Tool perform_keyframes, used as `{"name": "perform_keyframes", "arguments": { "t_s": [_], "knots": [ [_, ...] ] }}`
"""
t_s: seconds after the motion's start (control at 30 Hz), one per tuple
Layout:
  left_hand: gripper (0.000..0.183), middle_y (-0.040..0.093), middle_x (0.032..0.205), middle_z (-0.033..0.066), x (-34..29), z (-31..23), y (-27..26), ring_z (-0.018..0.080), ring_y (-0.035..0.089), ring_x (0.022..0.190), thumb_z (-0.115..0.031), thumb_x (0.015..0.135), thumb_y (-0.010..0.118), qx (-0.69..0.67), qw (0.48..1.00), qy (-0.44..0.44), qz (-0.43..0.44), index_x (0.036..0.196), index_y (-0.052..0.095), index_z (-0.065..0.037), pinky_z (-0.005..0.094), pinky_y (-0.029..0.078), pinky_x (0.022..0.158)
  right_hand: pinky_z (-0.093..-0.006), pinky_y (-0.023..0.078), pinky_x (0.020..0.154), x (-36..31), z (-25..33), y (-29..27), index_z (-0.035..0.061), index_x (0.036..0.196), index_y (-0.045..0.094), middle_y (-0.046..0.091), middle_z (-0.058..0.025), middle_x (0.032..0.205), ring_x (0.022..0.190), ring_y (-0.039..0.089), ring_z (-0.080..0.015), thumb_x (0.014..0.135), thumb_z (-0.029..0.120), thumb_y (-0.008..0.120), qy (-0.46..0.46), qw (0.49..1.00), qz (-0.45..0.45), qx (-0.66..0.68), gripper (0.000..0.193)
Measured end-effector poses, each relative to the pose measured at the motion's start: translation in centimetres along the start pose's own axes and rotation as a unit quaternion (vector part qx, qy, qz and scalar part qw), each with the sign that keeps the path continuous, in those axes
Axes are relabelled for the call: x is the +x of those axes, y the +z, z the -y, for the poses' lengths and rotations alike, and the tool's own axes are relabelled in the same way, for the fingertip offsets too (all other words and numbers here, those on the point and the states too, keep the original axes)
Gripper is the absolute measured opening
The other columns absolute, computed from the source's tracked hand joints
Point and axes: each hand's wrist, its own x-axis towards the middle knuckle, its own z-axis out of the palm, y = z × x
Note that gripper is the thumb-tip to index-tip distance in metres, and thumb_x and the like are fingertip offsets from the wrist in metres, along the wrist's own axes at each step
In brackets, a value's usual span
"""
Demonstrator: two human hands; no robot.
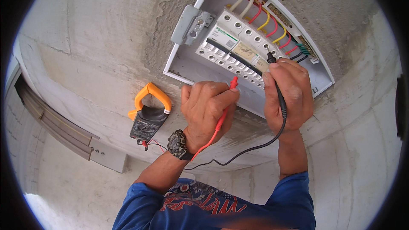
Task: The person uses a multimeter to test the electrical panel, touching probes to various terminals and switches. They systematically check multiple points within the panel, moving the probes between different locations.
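My left hand (208,106) pinches a red test probe (233,82), its tip pointing up at the lower row of terminals on the circuit breakers (245,53). Between the fingers of my right hand (292,91) is a black test probe (271,57), slanting toward the upper terminal screws. Whether either tip touches metal is too small to tell. Red and black leads run from the probes down past my left wrist. A clamp meter (148,121) with an orange jaw and dark body hangs or rests against the wall to the left, leads plugged into its lower end.
The breakers sit in an open white distribution box (172,61) set in a rough concrete wall (98,51). Red, yellow, white, green and black wires (268,17) fill its upper part. A grey metal hinge bracket (191,24) juts from its left edge. A louvred panel (55,115) is at far left.
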Motion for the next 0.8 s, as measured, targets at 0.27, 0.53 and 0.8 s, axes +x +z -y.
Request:
{"name": "perform_keyframes", "arguments": {
  "t_s": [0.27, 0.53, 0.8],
  "knots": [
    [0.049, 0.07, 0.1, 0.001, -0.31, 0.2, 0.29, 0.0225, 0.065, 0.085, 0.001, 0.074, 0.086, 0.001, 1.0, -0.004, -0.017, 0.116, 0.066, -0.016, 0.0389, 0.035, 0.074, -0.0407, 0.061, 0.072, -0.11, 0.02, -0.01, -0.0013, 0.117, 0.07, 0.069, -0.014, 0.101, 0.089, 0.071, -0.0321, 0.089, -0.001, 0.084, -0.006, 1.0, -0.004, -0.011, 0.031],
    [0.047, 0.071, 0.1, 0.0011, -0.28, 0.21, 0.26, 0.0228, 0.065, 0.084, 0.002, 0.076, 0.085, -0.004, 1.0, -0.011, -0.017, 0.115, 0.067, -0.016, 0.0389, 0.036, 0.074, -0.0405, 0.061, 0.073, 0.08, 0.22, -0.1, -0.0014, 0.117, 0.07, 0.071, -0.0148, 0.102, 0.09, 0.072, -0.0328, 0.086, -0.001, 0.086, 0.004, 1.0, 0.005, 0.002, 0.035],
    [0.042, 0.071, 0.101, 0.0015, -0.37, 0.09, 0.46, 0.0232, 0.063, 0.085, 0.002, 0.077, 0.085, -0.01, 0.999, -0.021, -0.024, 0.112, 0.068, -0.015, 0.039, 0.036, 0.075, -0.0415, 0.061, 0.076, -0.53, 0.29, -0.85, -0.0009, 0.119, 0.069, 0.071, -0.0145, 0.103, 0.094, 0.073, -0.0344, 0.086, -0.005, 0.084, 0.014, 0.999, -0.007, 0.029, 0.037]
  ]
}}
